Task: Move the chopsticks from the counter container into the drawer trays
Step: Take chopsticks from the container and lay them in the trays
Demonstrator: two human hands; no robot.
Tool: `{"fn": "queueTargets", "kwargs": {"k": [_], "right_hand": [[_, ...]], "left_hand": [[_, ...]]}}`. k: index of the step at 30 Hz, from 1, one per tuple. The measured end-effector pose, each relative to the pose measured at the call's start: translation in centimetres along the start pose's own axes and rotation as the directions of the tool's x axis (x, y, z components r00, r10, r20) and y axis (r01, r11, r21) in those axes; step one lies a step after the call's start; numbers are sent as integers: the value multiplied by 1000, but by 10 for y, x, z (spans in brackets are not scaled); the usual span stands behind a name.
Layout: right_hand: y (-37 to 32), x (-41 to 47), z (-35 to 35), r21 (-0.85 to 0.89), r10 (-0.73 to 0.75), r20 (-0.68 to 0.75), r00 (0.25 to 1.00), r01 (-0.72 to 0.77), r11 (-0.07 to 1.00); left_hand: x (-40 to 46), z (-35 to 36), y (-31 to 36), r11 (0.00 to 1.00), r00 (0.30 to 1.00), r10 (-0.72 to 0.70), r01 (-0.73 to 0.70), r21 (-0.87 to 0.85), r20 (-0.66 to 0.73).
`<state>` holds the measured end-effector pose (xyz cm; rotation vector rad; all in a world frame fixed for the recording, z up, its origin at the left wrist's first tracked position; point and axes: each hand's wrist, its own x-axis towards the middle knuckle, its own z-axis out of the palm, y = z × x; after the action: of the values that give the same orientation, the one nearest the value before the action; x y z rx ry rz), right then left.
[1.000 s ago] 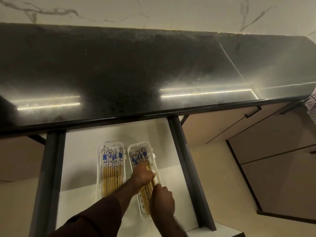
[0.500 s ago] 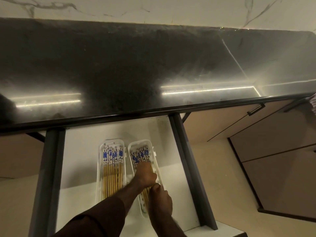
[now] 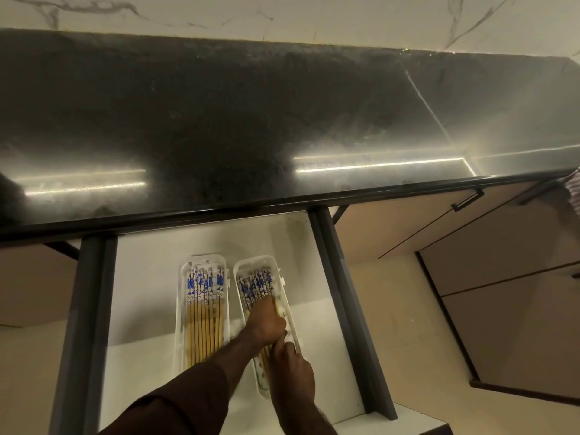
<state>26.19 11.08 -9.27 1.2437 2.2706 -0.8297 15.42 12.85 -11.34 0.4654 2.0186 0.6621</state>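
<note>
Two white trays lie side by side in the open drawer (image 3: pixel 150 277). The left tray (image 3: pixel 180 309) holds several yellow chopsticks (image 3: pixel 204 312) with blue-and-white tops, laid straight. The right tray (image 3: pixel 273 266) holds another bundle of chopsticks (image 3: pixel 255 285), slightly slanted. My left hand (image 3: pixel 266 324) rests flat on the shafts of that bundle in the right tray. My right hand (image 3: pixel 292 372) is at the near end of the right tray, fingers curled over its right rim and the chopstick ends. No counter container is in view.
The dark polished counter (image 3: pixel 282 120) overhangs the drawer's back. Dark drawer side rails (image 3: pixel 84 309) stand left and right (image 3: pixel 342 293). Beige cabinet doors with a black handle (image 3: pixel 467 199) are at the right. A striped sleeve (image 3: pixel 573 191) shows at the right edge.
Both hands stayed on the right tray. My left hand slid slightly nearer along the chopsticks, and my right hand closed in against it at the tray's near end.
</note>
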Motion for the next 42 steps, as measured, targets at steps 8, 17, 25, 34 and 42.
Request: {"fn": "queueTargets", "kwargs": {"k": [8,17,25,34,42], "right_hand": [[3,-1,3,110,31,-11,999,-29,993],[2,-3,7,183,89,-23,996,-83,979],[5,-16,8,93,59,-97,994,-50,994],[-5,-33,-14,-52,-56,-186,981,47,998],[-22,-56,-23,-81,-52,-371,927,23,996]], "left_hand": [[-7,-1,4,1000,1000,-13,13,-27,17],[-18,-5,3,1000,999,5,-5,-24,37],[-35,-14,-3,996,997,8,-1,-85,78],[-64,-29,-3,983,991,131,-130,-133,-3],[-100,-52,-20,945,944,314,-321,-60,-102]]}}
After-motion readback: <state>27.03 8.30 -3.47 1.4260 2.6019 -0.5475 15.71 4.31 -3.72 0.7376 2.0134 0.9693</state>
